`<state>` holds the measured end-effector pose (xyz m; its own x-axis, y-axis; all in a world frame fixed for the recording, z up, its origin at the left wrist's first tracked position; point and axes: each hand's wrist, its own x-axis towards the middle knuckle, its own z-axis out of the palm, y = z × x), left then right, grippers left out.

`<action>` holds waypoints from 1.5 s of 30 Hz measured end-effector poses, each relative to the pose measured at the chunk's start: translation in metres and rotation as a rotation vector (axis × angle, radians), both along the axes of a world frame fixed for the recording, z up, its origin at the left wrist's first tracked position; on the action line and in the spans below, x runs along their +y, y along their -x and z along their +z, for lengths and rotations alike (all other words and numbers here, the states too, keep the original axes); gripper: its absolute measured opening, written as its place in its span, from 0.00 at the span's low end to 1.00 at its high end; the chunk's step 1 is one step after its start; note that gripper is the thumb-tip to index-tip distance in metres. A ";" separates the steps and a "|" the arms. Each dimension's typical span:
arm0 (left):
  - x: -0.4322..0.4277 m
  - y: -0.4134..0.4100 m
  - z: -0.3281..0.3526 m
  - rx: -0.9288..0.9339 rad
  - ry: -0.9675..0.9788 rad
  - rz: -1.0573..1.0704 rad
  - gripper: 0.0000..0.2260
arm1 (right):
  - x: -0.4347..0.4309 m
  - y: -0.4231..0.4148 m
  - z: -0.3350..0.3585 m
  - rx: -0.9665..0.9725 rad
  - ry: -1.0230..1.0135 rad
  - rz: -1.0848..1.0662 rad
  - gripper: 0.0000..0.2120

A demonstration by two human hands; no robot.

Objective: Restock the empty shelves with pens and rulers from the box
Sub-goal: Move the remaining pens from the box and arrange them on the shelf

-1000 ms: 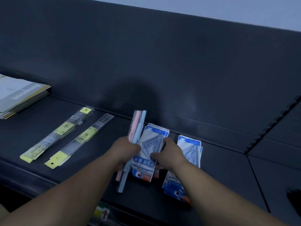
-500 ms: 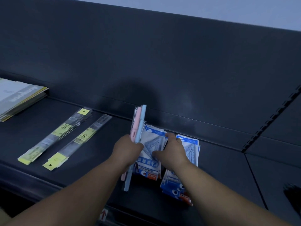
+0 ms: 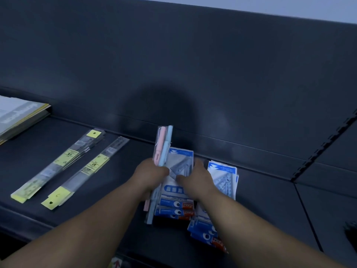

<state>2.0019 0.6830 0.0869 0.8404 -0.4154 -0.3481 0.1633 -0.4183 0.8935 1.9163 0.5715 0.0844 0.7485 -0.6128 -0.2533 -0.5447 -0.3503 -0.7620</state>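
A single wide-angle view comes from the person's head, looking forward and down, close above the near edge of a dark shelf [image 3: 116, 171]. It faces the back panel [image 3: 193, 64], which fills the upper frame and slopes down to the right, with a pale wall [image 3: 289, 4] beyond. Both forearms enter from the bottom. At centre, the left hand [image 3: 150, 175] holds a pack of pens [image 3: 163, 146] and the right hand [image 3: 197, 180] holds ruler sets [image 3: 181, 157]. Booklets [image 3: 17, 115] mark the far left, a slotted upright [image 3: 324, 147] the right.
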 end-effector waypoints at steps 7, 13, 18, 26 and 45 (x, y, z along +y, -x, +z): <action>0.006 -0.002 0.005 -0.040 -0.127 -0.130 0.11 | 0.010 0.007 0.000 0.089 0.033 0.037 0.25; 0.004 0.000 0.005 -0.164 -0.141 -0.123 0.08 | 0.009 0.021 0.009 0.007 -0.005 -0.028 0.24; 0.007 0.003 0.020 -0.373 -0.234 -0.101 0.08 | 0.010 0.043 0.016 -0.246 -0.075 -0.144 0.12; 0.005 0.070 0.084 -0.259 0.089 -0.332 0.04 | 0.011 0.097 0.059 -0.551 -0.435 -0.358 0.08; -0.114 0.528 0.072 0.223 0.310 -0.871 0.04 | -0.055 0.590 0.072 -0.829 -0.257 -0.844 0.10</action>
<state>1.4735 0.5687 0.1588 0.1196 -0.9653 -0.2322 0.0861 -0.2229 0.9710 1.3263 0.5168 0.1569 0.1307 -0.9888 -0.0727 0.1576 0.0931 -0.9831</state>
